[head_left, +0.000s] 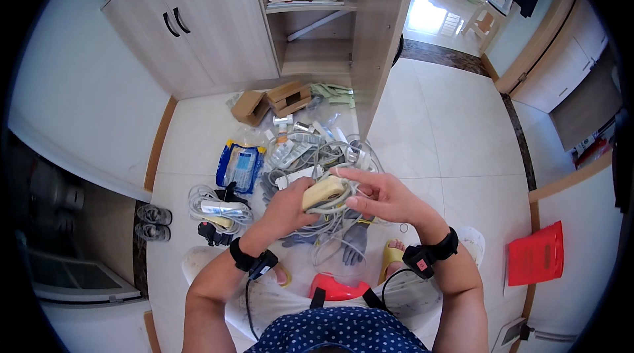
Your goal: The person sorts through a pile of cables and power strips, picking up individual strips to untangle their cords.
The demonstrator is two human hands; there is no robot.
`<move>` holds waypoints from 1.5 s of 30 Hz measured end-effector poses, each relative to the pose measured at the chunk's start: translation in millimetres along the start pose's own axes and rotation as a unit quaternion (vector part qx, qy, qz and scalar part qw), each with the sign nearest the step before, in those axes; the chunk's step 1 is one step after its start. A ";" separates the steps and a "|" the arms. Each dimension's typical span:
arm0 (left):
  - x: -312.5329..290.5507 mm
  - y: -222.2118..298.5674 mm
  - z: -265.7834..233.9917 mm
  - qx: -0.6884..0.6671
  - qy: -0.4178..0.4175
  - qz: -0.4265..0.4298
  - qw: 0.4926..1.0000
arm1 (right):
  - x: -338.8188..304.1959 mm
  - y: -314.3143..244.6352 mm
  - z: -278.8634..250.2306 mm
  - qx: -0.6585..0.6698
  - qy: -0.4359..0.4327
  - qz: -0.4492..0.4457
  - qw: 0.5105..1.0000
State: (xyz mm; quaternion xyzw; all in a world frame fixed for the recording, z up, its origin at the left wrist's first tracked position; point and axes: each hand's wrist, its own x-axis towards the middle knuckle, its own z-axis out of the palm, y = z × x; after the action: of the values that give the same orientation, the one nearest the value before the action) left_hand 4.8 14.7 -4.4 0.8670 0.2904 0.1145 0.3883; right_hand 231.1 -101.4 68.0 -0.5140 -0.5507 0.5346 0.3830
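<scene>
My left hand (290, 210) is closed round a cream-coloured oblong block, which looks like a power strip (323, 192). Loops of grey cable (322, 209) hang round and below it. From the other side my right hand (383, 196) reaches in, its thumb and index finger bent round strands of the cable close to the strip. Under both hands spreads a heap of tangled grey cables (333, 155) with clear bags and small fittings. A grey glove (355, 242) lies at the heap's near edge.
Left of the heap are a blue-and-yellow packet (240, 167) and another coiled cable (214, 206). Cardboard boxes (251, 108) and a green cloth (333, 93) lie before the cabinet (198, 29). Its open door (383, 42) juts out beyond the heap. A red bag (536, 254) stands at right.
</scene>
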 end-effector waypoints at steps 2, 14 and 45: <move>1.5 -2.5 4.4 0.019 -0.002 -0.014 1.000 | 3.2 0.5 7.2 -0.050 -0.008 -0.017 0.999; 15.7 -17.9 9.8 -0.153 -0.011 -0.155 0.976 | 10.6 30.3 43.2 -0.217 -0.033 -0.154 0.963; 7.1 -15.4 4.5 -0.750 -0.026 -0.090 0.654 | 19.8 38.3 41.6 -0.126 0.179 -0.093 0.971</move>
State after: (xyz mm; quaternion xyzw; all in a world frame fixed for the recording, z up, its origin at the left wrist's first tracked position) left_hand 6.0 24.3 -18.9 0.2531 0.1718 0.2350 0.9226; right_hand 193.2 -94.1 22.2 -0.5918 -0.5816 0.3224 0.4555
